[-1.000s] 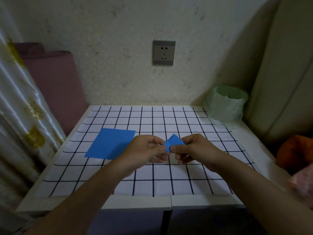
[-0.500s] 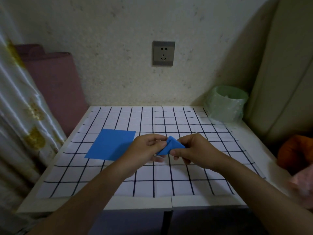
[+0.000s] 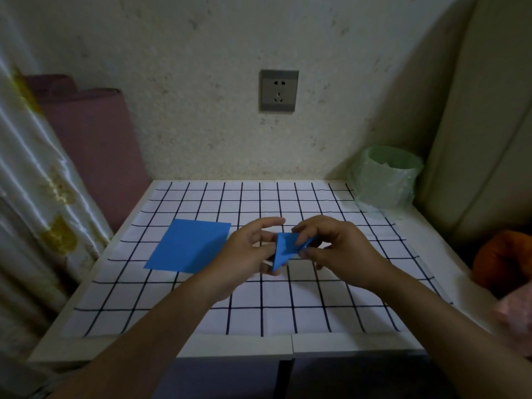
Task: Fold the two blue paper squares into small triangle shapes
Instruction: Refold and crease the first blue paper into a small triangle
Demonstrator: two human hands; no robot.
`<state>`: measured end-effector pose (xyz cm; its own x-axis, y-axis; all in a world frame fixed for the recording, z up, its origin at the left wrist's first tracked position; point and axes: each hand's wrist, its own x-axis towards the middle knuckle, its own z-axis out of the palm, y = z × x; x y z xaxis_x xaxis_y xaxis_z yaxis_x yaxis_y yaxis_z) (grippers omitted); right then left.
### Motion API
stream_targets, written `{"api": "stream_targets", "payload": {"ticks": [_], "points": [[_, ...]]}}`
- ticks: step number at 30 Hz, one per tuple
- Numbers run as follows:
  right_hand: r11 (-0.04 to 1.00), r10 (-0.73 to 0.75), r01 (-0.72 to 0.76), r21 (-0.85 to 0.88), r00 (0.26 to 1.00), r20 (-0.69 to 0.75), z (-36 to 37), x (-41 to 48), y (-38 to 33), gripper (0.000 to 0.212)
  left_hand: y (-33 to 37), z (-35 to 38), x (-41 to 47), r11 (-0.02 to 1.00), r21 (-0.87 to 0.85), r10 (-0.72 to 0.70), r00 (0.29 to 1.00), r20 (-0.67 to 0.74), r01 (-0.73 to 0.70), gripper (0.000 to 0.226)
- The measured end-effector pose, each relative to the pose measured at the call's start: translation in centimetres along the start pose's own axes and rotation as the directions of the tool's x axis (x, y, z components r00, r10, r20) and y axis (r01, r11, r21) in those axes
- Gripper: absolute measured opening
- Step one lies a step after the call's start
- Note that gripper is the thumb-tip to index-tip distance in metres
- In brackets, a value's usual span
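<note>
A small folded blue paper triangle (image 3: 283, 249) is held above the middle of the checked mat between both hands. My left hand (image 3: 244, 254) grips its lower tip with thumb and lower fingers, the index finger lifted above. My right hand (image 3: 336, 249) pinches its right side. A flat, unfolded blue paper square (image 3: 188, 245) lies on the mat just left of my left hand.
A white mat with a dark grid (image 3: 259, 300) covers the small white table. A green plastic-lined bin (image 3: 384, 177) stands at the back right corner. A mauve roll (image 3: 95, 145) and a curtain are at the left, a cushion at the right.
The folded piece has turned in my hands: it now hangs point down, and my left index finger has lifted off it.
</note>
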<state>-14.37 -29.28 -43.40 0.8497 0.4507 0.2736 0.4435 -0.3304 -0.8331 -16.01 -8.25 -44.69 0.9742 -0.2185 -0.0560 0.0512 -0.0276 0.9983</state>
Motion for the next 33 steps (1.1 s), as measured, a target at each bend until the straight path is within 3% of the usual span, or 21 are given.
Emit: {"api": "stream_targets", "payload": {"ticks": [6,12,16,19,21,23,26,33], "points": [[0.998,0.002,-0.002,0.056,1.000,0.002,-0.2,-0.1,0.2,0.028,0.2,0.3,-0.1,1.000,-0.016,-0.025,0.997,-0.078,0.024,0.032],[0.993,0.014,-0.014,0.115,1.000,0.004,-0.1,-0.2,0.0,0.034,0.4,-0.1,0.1,0.989,-0.128,-0.077,0.996,-0.048,0.070,0.019],[0.994,0.016,-0.016,0.110,1.000,0.000,0.0,-0.1,0.1,0.025,-0.2,0.1,0.0,0.971,0.214,0.137,0.981,-0.134,-0.106,0.035],[0.995,0.033,-0.033,0.093,0.999,0.001,0.1,0.0,0.3,0.018,-0.6,0.4,-0.3,0.899,0.351,0.352,0.909,-0.225,-0.261,0.047],[0.995,0.052,-0.053,0.085,0.999,0.005,0.2,0.1,0.5,0.017,-0.3,0.2,-0.2,0.793,0.471,0.521,0.831,-0.196,-0.386,0.042],[0.995,0.052,-0.052,0.090,0.999,0.009,0.3,0.1,0.6,0.016,-0.6,-0.1,0.0,0.686,0.573,0.603,0.791,-0.102,-0.448,0.030],[0.992,0.049,-0.051,0.112,0.999,0.024,0.4,0.1,0.6,0.015,-1.2,-0.3,0.3,0.671,0.628,0.531,0.847,-0.034,-0.395,0.025],[0.987,0.086,-0.091,0.133,0.996,0.040,0.6,0.1,0.4,0.018,-1.7,0.0,0.4,0.745,0.587,0.420,0.907,-0.044,-0.317,0.041]]}}
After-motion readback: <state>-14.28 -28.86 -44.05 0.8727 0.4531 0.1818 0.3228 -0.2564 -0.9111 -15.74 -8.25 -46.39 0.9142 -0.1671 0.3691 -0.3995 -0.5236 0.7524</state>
